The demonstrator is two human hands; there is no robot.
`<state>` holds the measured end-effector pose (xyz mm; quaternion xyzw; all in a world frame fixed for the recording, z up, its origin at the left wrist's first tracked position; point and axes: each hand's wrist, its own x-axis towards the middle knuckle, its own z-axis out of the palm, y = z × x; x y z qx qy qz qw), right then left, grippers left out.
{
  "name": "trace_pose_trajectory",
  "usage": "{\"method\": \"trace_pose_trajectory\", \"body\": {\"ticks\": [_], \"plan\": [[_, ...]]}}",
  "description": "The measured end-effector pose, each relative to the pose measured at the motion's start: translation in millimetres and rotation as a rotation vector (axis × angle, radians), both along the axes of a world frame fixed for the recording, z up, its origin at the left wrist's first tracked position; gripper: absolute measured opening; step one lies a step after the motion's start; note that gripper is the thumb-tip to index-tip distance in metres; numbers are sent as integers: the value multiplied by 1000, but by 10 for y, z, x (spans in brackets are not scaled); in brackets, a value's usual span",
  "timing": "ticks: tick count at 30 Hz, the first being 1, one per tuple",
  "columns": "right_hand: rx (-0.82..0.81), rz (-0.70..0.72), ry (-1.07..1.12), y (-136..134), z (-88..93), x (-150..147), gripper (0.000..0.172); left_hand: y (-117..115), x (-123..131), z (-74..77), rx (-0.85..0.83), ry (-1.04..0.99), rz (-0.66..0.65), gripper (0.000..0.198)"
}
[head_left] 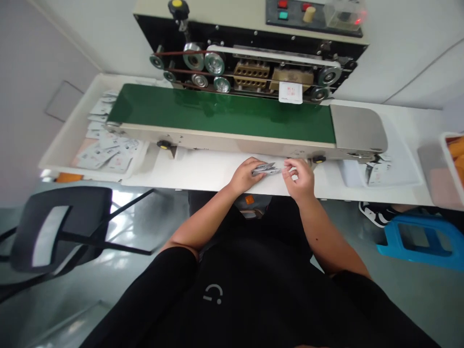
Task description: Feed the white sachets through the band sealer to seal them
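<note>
My left hand point(247, 175) and my right hand point(300, 178) meet at the front edge of the white table point(203, 171). Together they pinch a small stack of flat white sachets point(267, 168), the left at one end, the right at the other. Just beyond them runs the green conveyor belt point(224, 113) of a band sealing machine point(253, 67). One white sachet point(290, 92) with red print stands in the sealing slot at the belt's far right.
A white tray point(68, 140) at the belt's left end holds several sealed sachets. More sachets point(377, 170) lie under the metal plate point(357, 128) at right. A black chair point(58, 232) stands left, a blue stool point(420, 241) right, a bin point(444, 169) at far right.
</note>
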<state>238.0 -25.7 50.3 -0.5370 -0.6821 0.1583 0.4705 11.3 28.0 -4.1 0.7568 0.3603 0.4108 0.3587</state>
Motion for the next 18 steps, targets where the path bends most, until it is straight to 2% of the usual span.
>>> {"method": "trace_pose_trajectory", "body": {"ticks": [3, 6, 10, 14, 18], "plan": [[-95, 46, -93, -77, -363, -79, 44, 1, 4, 9, -3, -1, -17, 33], [-84, 13, -131, 11, -540, -78, 34, 7, -4, 16, 1, 17, -14, 31], [-73, -14, -58, 72, -558, -21, 15, 13, -9, 20, 10, 16, -21, 33], [-113, -35, 108, 43, -556, 25, 15, 29, -4, 14, 6, 38, -23, 34], [-197, -77, 367, 33, -646, 51, 17, 32, 5, 24, -7, 63, -6, 35]]}}
